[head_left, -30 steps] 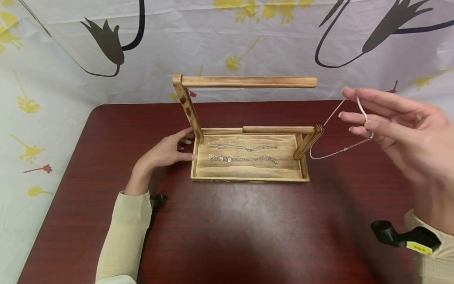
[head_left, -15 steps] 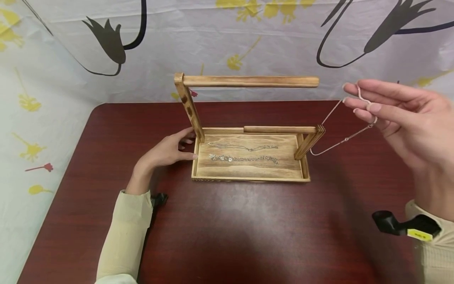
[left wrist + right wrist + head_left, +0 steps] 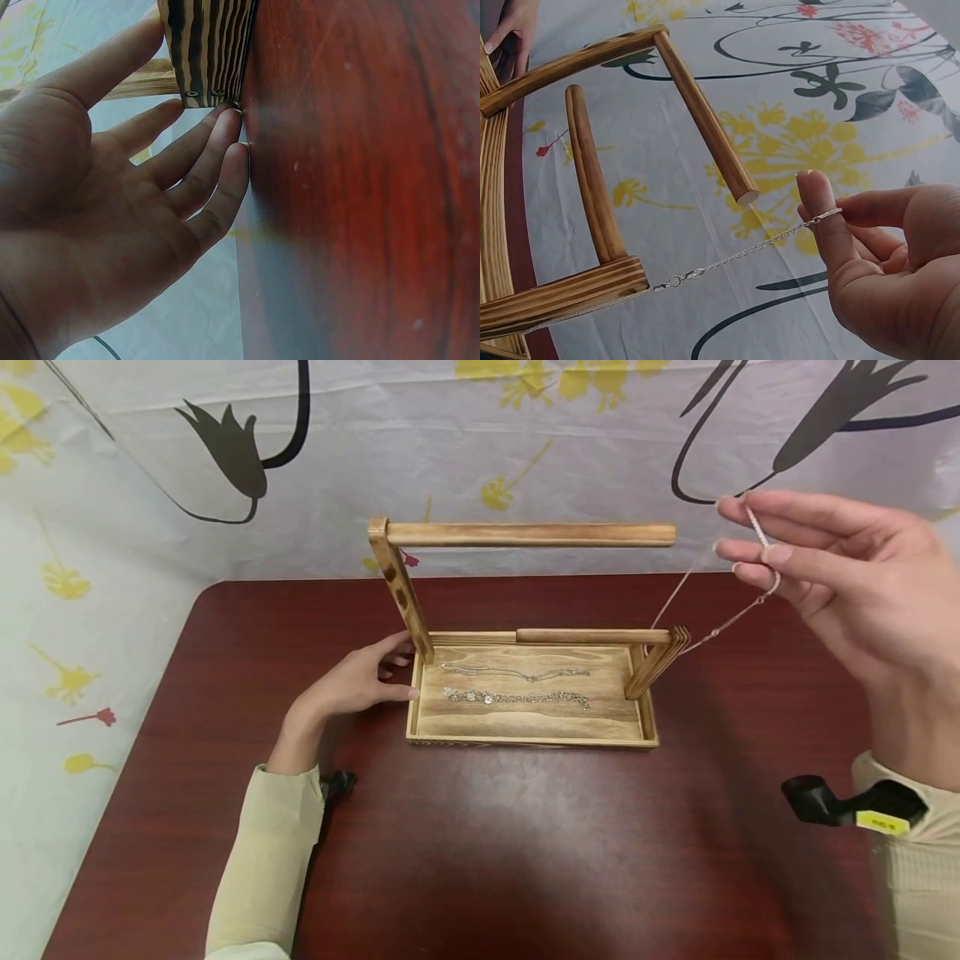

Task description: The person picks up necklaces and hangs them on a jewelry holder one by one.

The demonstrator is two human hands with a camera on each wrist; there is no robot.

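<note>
A wooden jewelry stand (image 3: 530, 742) has a tray base, a tall upper bar (image 3: 525, 535) and a lower bar (image 3: 592, 636). At its left end my left hand (image 3: 352, 677) grips the frame, thumb at the wall and fingers by the back corner. My right hand (image 3: 847, 560) pinches a thin silver necklace (image 3: 723, 628) between thumb and fingers, right of the stand. Its two strands slope down to the lower arm. In the right wrist view the chain (image 3: 735, 256), with its clasp, runs along that arm's underside (image 3: 562, 296). The necklace's far part is hidden behind the wood.
Two silver chains lie lengthwise in the tray, a finer chain (image 3: 517, 674) behind a chunkier chain (image 3: 517, 697). The stand sits on a dark red table (image 3: 540, 852). A flower-printed cloth (image 3: 360, 452) hangs close behind and at the left.
My right hand has risen and shifted slightly left with the necklace, whose strands now sit closer to the lower arm. My left hand stays at the stand's left end.
</note>
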